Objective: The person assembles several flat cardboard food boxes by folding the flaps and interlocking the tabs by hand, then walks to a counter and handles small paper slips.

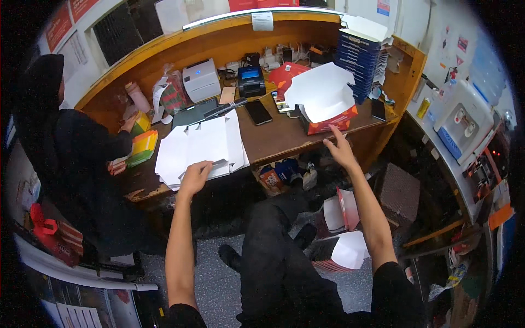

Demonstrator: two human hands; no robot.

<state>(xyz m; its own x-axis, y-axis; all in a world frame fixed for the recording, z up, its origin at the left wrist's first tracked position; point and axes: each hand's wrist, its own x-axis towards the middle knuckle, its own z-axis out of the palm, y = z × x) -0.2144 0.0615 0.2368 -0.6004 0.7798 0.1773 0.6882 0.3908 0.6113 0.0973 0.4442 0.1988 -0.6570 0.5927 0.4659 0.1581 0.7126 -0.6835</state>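
With left hand (194, 177), pinching flat white card (199, 143) left of red-sided, white-lined cardboard box (344, 117); spreading right hand (342, 151) beside it; ideally peeling singly.

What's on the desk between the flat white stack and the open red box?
In the head view, a dark phone lies there, and seemingly another phone nearer the box.

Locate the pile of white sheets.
In the head view, the pile of white sheets lies on the desk, left of centre, with the left hand at its near edge and a black phone to its right.
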